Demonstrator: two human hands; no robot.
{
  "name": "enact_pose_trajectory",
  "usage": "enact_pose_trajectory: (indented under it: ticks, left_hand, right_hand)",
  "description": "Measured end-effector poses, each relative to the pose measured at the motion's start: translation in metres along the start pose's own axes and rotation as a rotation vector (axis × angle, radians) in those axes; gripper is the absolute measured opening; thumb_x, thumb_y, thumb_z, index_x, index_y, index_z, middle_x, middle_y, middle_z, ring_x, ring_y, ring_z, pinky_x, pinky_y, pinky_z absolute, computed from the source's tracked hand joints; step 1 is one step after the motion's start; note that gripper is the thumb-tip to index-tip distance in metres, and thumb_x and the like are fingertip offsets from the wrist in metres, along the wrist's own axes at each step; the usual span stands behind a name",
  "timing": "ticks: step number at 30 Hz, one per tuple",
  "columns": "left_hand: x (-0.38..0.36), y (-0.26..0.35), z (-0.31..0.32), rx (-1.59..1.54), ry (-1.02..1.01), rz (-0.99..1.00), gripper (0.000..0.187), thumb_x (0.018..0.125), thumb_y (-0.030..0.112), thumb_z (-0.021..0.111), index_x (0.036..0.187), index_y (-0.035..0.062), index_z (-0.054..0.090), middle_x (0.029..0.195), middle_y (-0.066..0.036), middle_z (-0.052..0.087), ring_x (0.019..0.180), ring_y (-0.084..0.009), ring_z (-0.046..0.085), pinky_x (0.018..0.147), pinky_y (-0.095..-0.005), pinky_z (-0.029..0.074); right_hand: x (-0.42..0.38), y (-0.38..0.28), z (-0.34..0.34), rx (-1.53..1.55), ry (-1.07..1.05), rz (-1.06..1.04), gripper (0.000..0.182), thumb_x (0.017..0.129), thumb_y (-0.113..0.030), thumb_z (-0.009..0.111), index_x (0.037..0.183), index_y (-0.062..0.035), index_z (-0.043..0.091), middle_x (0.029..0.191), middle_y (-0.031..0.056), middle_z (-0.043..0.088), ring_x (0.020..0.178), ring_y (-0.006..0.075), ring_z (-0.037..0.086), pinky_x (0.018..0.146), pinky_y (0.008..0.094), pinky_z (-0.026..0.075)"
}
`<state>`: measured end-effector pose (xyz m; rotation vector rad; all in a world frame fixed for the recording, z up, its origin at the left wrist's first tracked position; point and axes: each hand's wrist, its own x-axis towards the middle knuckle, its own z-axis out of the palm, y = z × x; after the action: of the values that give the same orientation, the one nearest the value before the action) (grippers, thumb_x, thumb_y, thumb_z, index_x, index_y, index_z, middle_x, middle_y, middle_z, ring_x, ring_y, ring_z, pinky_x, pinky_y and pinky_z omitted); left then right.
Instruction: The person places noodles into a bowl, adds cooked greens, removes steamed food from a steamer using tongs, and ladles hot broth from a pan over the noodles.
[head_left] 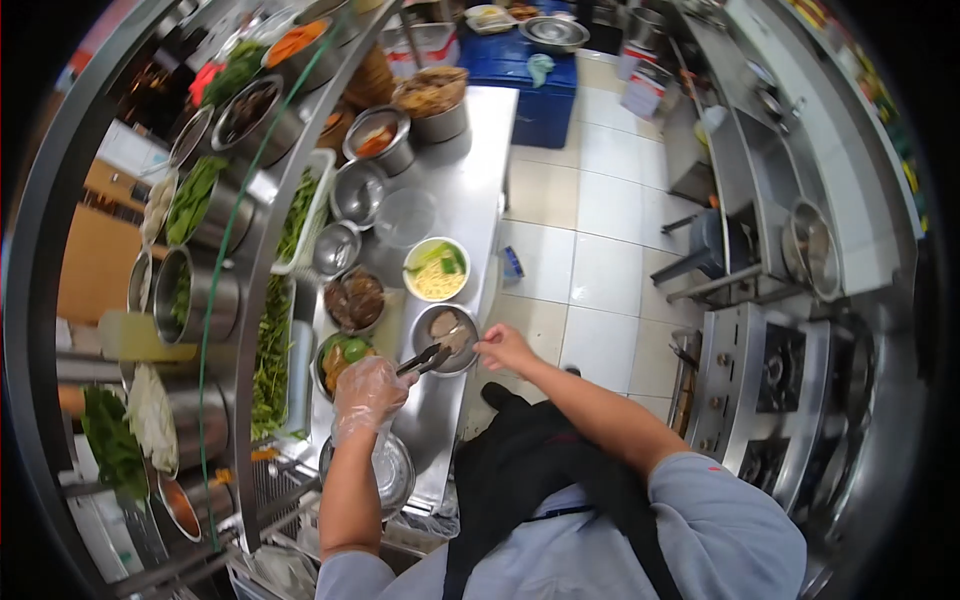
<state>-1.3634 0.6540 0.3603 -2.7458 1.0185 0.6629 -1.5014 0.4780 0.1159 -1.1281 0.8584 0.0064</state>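
Note:
My left hand (365,393), in a clear plastic glove, is closed around a pair of black-tipped tongs (428,360). The tips of the tongs reach into a small metal bowl (421,340) that holds pieces of brownish meat (452,328). On the bowl's right rim, my bare right hand (505,348) pinches the edge between thumb and fingers. Just beyond stands a white bowl of yellow noodles with green leaves (437,272). A bowl of dark meat (354,300) and a bowl with green and orange pieces (345,358) are to the left.
Metal pots of vegetables (195,290) fill the shelf at left. Along the counter are a basket of greens (300,215), empty metal bowls (358,194) and a clear plastic bowl (406,218). A blue bin (515,80) stands ahead; a stove (770,390) is at right.

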Motion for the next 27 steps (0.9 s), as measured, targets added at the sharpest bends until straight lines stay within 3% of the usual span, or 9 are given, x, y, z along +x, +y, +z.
enact_pose_trajectory:
  ticks: [3,7,9,13,15,19,20,23,27]
  left_hand:
    - [0.005,0.011,0.012,0.049,0.037,0.042,0.046,0.082,0.048,0.069,0.081,0.0016,0.072,0.090,-0.018,0.069,0.091,-0.0357,0.066,0.080,-0.0448,0.050]
    - [-0.007,0.023,0.028,0.141,0.108,0.080,0.051,0.079,0.053,0.070,0.079,0.0023,0.071,0.089,-0.018,0.067,0.089,-0.0365,0.064,0.079,-0.0452,0.049]
    - [-0.012,0.036,0.036,0.248,0.108,0.182,0.049,0.079,0.053,0.068,0.080,0.0039,0.072,0.091,-0.019,0.067,0.094,-0.0357,0.063,0.080,-0.0468,0.049]
    - [-0.062,0.156,0.027,0.289,0.060,0.516,0.043,0.080,0.050,0.067,0.085,0.0075,0.075,0.086,-0.019,0.068,0.090,-0.0383,0.064,0.080,-0.0486,0.048]
    - [-0.101,0.212,0.040,0.229,-0.079,0.551,0.041,0.082,0.046,0.068,0.089,0.0067,0.075,0.083,-0.022,0.066,0.083,-0.0382,0.065,0.074,-0.0476,0.048]
    - [-0.160,0.319,0.089,0.276,0.003,1.018,0.041,0.081,0.048,0.067,0.088,0.0084,0.074,0.086,-0.021,0.068,0.088,-0.0403,0.064,0.077,-0.0485,0.049]
    - [-0.187,0.352,0.098,0.248,0.008,1.124,0.041,0.082,0.048,0.067,0.090,0.0085,0.074,0.086,-0.021,0.067,0.087,-0.0406,0.064,0.078,-0.0484,0.049]
    - [-0.268,0.446,0.136,0.223,-0.020,1.414,0.041,0.084,0.047,0.066,0.096,0.0085,0.074,0.093,-0.019,0.069,0.093,-0.0380,0.064,0.084,-0.0463,0.048]
    - [-0.385,0.557,0.217,0.273,-0.081,1.738,0.045,0.085,0.049,0.063,0.100,0.0083,0.073,0.102,-0.017,0.070,0.103,-0.0359,0.063,0.090,-0.0430,0.048]
  right_hand:
    - [-0.002,0.009,0.005,0.065,-0.063,0.087,0.017,0.082,-0.009,0.070,0.091,-0.0043,0.056,0.080,0.0080,0.063,0.070,0.0190,0.069,0.058,0.0321,0.060]
    - [-0.012,0.041,-0.006,0.195,0.045,0.002,0.018,0.079,-0.010,0.071,0.089,-0.0044,0.057,0.079,0.0074,0.062,0.067,0.0191,0.067,0.059,0.0363,0.062]
    - [-0.038,0.058,-0.031,0.172,0.126,-0.061,0.020,0.076,-0.015,0.074,0.085,-0.0053,0.059,0.074,0.0059,0.062,0.059,0.0173,0.065,0.052,0.0334,0.059]
    - [-0.159,0.087,-0.129,0.191,0.434,-0.115,0.019,0.073,-0.017,0.074,0.076,-0.0058,0.059,0.067,0.0065,0.062,0.053,0.0164,0.063,0.046,0.0312,0.055]
    - [-0.231,0.124,-0.172,0.198,0.528,-0.096,0.020,0.072,-0.018,0.074,0.075,-0.0053,0.059,0.066,0.0071,0.062,0.054,0.0161,0.064,0.046,0.0314,0.054]
    - [-0.382,0.235,-0.232,0.271,0.927,-0.161,0.022,0.071,-0.020,0.075,0.075,-0.0056,0.059,0.062,0.0051,0.060,0.051,0.0139,0.061,0.045,0.0308,0.051]
    - [-0.421,0.267,-0.239,0.160,1.068,-0.151,0.023,0.071,-0.019,0.075,0.073,-0.0061,0.057,0.061,0.0044,0.058,0.050,0.0129,0.059,0.045,0.0308,0.051]
    - [-0.543,0.339,-0.232,0.353,1.390,-0.155,0.022,0.074,-0.013,0.074,0.071,-0.0058,0.053,0.065,0.0039,0.056,0.053,0.0113,0.059,0.045,0.0295,0.053]
    - [-0.676,0.407,-0.189,0.783,1.650,-0.122,0.020,0.075,-0.009,0.072,0.072,-0.0054,0.053,0.065,0.0034,0.056,0.054,0.0119,0.060,0.045,0.0279,0.053]
